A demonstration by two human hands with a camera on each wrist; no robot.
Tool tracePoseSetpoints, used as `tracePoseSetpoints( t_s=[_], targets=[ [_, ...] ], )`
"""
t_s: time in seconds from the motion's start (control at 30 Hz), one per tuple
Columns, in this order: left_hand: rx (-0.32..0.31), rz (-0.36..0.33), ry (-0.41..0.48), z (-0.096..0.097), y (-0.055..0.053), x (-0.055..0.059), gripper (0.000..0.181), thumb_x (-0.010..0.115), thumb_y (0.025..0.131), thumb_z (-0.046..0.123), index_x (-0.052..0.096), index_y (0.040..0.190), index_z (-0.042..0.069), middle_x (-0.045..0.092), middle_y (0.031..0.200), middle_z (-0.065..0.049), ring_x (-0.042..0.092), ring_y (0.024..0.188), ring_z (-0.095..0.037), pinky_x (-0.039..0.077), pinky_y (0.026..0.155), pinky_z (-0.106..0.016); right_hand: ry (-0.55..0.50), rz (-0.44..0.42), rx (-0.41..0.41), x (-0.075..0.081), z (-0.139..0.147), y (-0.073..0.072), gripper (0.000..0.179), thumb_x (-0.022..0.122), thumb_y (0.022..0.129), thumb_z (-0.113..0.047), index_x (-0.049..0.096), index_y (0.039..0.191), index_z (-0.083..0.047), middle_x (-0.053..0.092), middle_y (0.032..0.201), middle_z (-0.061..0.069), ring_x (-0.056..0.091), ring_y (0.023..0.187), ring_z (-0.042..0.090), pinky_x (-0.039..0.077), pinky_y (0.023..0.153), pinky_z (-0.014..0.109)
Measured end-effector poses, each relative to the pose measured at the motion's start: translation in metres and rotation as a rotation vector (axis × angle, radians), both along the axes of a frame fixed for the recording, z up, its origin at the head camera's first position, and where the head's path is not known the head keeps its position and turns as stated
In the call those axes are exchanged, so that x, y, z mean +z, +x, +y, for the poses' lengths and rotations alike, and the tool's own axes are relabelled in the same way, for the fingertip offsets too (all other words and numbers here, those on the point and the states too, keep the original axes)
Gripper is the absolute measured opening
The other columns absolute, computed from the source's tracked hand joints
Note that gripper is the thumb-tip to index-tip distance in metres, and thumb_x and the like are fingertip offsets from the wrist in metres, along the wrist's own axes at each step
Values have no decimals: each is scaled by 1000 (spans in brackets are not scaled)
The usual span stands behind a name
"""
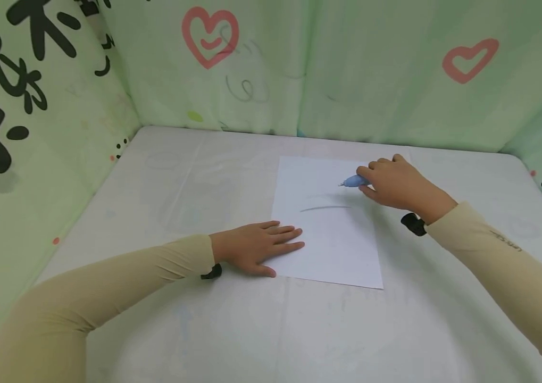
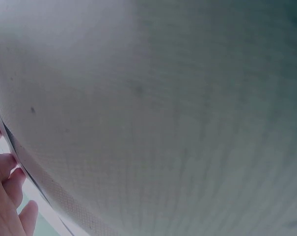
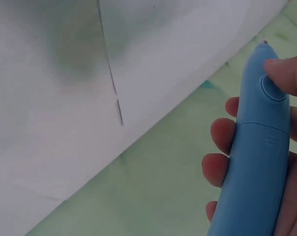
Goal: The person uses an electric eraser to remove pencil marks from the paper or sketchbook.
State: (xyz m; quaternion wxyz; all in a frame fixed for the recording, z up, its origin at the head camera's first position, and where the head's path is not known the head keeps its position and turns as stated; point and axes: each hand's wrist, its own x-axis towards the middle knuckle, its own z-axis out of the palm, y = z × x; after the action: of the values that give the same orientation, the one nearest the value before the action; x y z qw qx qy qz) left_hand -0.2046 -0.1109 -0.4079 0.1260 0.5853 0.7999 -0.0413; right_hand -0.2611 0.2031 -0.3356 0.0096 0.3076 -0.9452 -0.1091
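Note:
My right hand (image 1: 397,183) grips a light-blue pen-shaped tool (image 1: 356,181) above the upper right part of a white sheet of paper (image 1: 328,250). In the right wrist view, the fingers (image 3: 222,169) curl round the blue body and the thumb (image 3: 288,76) rests at its oval button (image 3: 273,88). A small metallic tip (image 3: 263,43) shows at its end. Across the middle of the paper runs a thin, slightly curved grey line (image 1: 325,207). My left hand (image 1: 258,247) lies flat, fingers spread, over the paper's lower left edge.
A pale white cover (image 1: 194,319) lies over the table, its back edge against a green curtain (image 1: 371,80) with pink hearts. Another green side panel (image 1: 84,106) with black lettering rises at the left. Dark bands (image 1: 414,224) sit at both wrists.

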Motion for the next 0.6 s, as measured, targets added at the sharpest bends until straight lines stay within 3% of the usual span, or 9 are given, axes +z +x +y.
tracePoseSetpoints(
  t_s=[0.13,0.3,0.6],
  targets=[
    [-4,4,9,0,0,0,74,39,95,53,15,152,12,12,159,-10,13,147,-23,14,120,-42,-41,22,7,3,16,13,26,66,87,-21,56,103,-4,67,87,12,61,77,26,43,66,43],
    [-7,5,22,1,1,0,74,39,95,53,16,152,11,13,159,-10,14,147,-24,15,119,-43,-78,81,62,-8,33,21,22,72,82,-18,58,95,-7,65,78,7,59,69,22,39,58,37],
    [-9,3,37,0,0,-2,74,40,95,53,16,152,11,13,159,-10,14,147,-24,15,119,-43,-128,142,187,-34,44,18,18,74,78,-17,61,88,-10,63,70,5,57,63,21,35,54,34]
  ],
)
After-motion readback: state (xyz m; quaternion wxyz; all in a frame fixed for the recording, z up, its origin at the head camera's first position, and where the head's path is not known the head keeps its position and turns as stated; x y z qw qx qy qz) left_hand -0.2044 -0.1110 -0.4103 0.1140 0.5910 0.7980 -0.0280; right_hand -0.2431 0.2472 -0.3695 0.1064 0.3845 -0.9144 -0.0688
